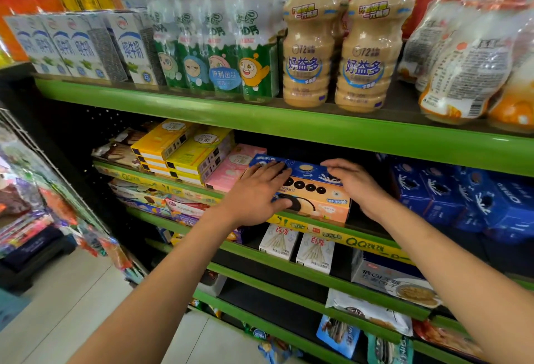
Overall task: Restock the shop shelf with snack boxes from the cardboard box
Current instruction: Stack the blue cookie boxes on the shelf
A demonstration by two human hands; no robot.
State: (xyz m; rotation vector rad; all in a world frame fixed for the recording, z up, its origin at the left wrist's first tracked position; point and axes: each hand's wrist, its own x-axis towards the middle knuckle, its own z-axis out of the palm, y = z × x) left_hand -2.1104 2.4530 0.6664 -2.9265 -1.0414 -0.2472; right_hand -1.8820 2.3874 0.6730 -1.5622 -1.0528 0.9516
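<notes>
Orange-and-blue snack box [313, 190] is being pressed flat on the green shelf [332, 226], between pink boxes [231, 168] and blue boxes [450, 193]. Left hand [255, 191] is being laid on top, fingers straight; right hand [357, 183] likewise, fingers extended, nothing gripped.

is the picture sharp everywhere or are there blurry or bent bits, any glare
Head view: sharpest at the centre, where both the left hand and right hand rest on the orange snack box; the hanging packets at far left smear; the green shelf edge bows from wide-angle distortion; soft glare whitens the wrapped bottles at upper right.
</notes>
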